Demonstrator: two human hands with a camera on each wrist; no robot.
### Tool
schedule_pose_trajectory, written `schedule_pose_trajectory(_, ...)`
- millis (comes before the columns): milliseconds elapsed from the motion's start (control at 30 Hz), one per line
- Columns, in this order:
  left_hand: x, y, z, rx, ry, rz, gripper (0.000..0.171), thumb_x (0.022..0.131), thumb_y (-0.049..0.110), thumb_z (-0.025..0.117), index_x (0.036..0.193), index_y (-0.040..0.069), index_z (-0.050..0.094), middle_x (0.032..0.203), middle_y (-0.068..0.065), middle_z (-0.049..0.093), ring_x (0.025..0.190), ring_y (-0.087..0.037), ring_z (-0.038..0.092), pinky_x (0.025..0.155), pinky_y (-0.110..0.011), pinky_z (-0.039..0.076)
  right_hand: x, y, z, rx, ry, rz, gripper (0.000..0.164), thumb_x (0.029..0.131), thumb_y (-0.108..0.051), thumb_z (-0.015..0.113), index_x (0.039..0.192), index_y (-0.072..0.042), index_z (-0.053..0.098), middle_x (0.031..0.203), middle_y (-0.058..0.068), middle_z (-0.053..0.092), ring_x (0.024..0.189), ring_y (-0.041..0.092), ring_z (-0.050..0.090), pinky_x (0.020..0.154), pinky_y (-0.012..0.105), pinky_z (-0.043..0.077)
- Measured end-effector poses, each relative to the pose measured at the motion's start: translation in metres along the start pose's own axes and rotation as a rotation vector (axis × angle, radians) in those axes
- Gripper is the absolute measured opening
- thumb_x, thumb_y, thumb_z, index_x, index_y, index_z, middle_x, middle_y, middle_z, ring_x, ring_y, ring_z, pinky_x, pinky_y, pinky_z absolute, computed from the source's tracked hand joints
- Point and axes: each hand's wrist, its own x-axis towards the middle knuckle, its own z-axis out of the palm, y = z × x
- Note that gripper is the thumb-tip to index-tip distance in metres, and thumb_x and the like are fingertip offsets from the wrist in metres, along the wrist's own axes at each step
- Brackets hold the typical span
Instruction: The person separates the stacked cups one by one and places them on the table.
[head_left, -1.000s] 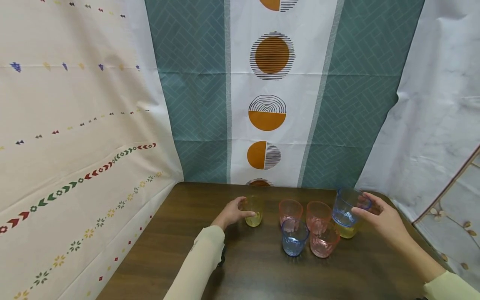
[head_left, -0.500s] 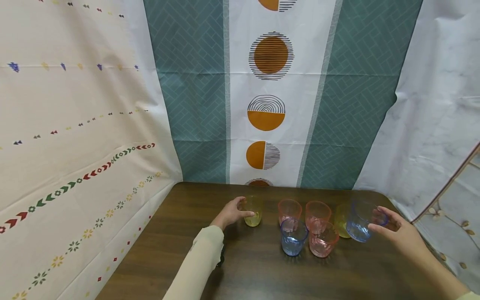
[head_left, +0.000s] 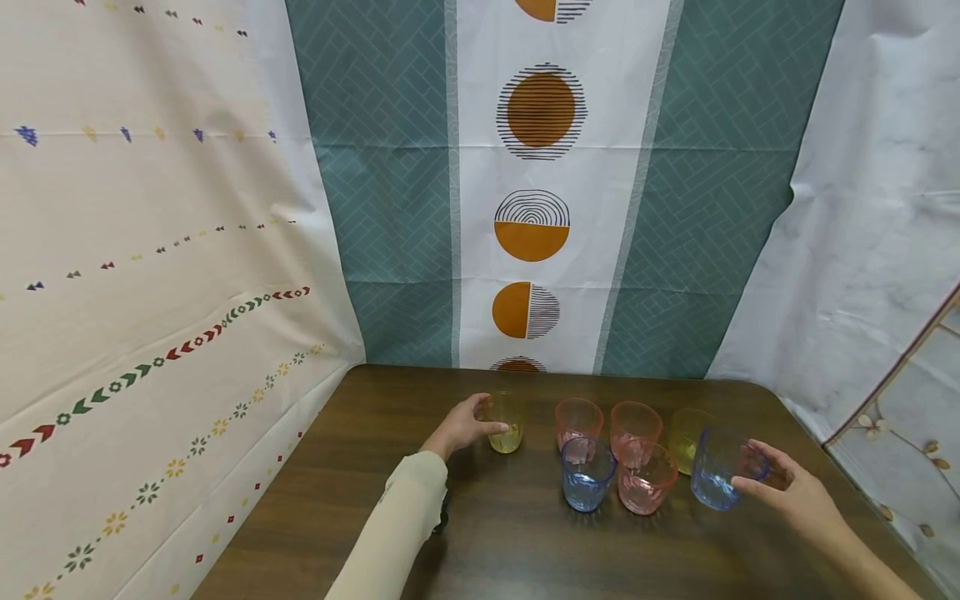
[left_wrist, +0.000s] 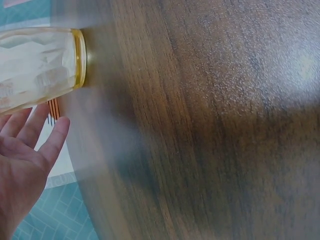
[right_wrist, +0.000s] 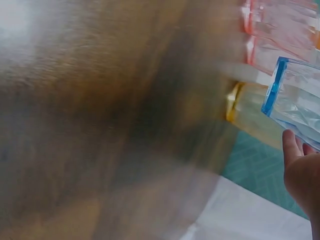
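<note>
My left hand [head_left: 459,429] holds a clear yellow glass [head_left: 510,429] that stands upright on the table, thumb on the near side and fingers on the far side. In the left wrist view this yellow glass [left_wrist: 42,67] lies alongside the fingers [left_wrist: 55,140]. At the right, my right hand [head_left: 795,492] grips a clear blue glass [head_left: 716,475] by its right side. The right wrist view has the blue glass [right_wrist: 297,100] slightly tilted; whether its base touches the table I cannot tell. Just behind it stands a second yellow glass [head_left: 684,442], partly covered.
Between the hands, three pink glasses [head_left: 579,417] [head_left: 636,421] [head_left: 645,492] and another blue glass [head_left: 587,487] stand close together on the brown wooden table [head_left: 525,550]. Patterned cloth [head_left: 405,250] hangs behind the table and along both sides.
My right hand has taken the blue glass off the right yellow glass, where they overlapped, moving it right, then down toward the table in front. The left hand stays put.
</note>
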Motion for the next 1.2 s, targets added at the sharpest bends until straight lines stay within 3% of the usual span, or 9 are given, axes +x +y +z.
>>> schedule_pose_trajectory(100,0.0,0.0,0.0,-0.003,0.0,0.002,0.085,0.082,0.039,0.081,0.149,0.006,0.04,0.148,-0.011,0.047,0.137,-0.034,0.042,0.11,-0.052,0.036,-0.002,0.003,0.006,0.02,-0.009,0.01,0.072,0.096,-0.022,0.068,0.147,0.011,0.03,0.138,0.021,0.054,0.098,-0.02,0.047,0.075,0.008,0.046)
schedule_pose_trajectory(167,0.0,0.0,0.0,-0.003,-0.002,0.002,0.085,0.082,0.039,0.081,0.149,0.006,0.04,0.148,-0.011,0.048,0.137,-0.034,0.042,0.11,-0.052,0.036,-0.004,0.005,0.01,0.029,-0.01,0.023,0.073,0.095,-0.022,0.068,0.147,0.011,0.03,0.137,0.021,0.055,0.098,-0.019,0.049,0.076,0.01,0.047)
schedule_pose_trajectory(200,0.0,0.0,0.0,-0.001,-0.002,0.002,0.085,0.082,0.039,0.081,0.149,0.007,0.04,0.148,-0.011,0.048,0.137,-0.034,0.042,0.11,-0.052,0.036,-0.004,0.006,0.012,0.029,-0.012,0.029,0.073,0.095,-0.022,0.069,0.147,0.011,0.03,0.138,0.03,0.05,0.097,-0.018,0.049,0.076,0.01,0.047)
schedule_pose_trajectory(300,0.0,-0.001,0.0,0.006,-0.005,0.005,0.085,0.082,0.039,0.081,0.149,0.006,0.039,0.147,-0.011,0.048,0.137,-0.034,0.042,0.11,-0.051,0.037,-0.005,0.01,0.017,0.036,-0.023,0.033,0.073,0.095,-0.022,0.068,0.147,0.012,0.029,0.138,0.035,0.047,0.097,-0.017,0.049,0.076,0.011,0.048)
schedule_pose_trajectory(833,0.001,0.0,0.0,0.023,0.002,-0.019,0.084,0.082,0.041,0.081,0.149,0.01,0.041,0.148,-0.008,0.048,0.137,-0.032,0.042,0.111,-0.051,0.036,-0.001,0.023,0.034,0.053,-0.004,0.028,0.077,0.093,-0.02,0.072,0.147,0.012,0.029,0.141,0.036,0.044,0.097,-0.019,0.045,0.076,0.012,0.049)
schedule_pose_trajectory(1200,0.002,-0.002,-0.001,0.036,-0.014,0.016,0.083,0.084,0.038,0.08,0.15,0.007,0.039,0.15,-0.011,0.045,0.139,-0.032,0.04,0.111,-0.049,0.036,-0.001,0.022,0.04,0.065,0.022,-0.005,0.075,0.093,-0.018,0.072,0.146,0.013,0.029,0.137,0.036,0.046,0.099,-0.021,0.043,0.076,0.012,0.049)
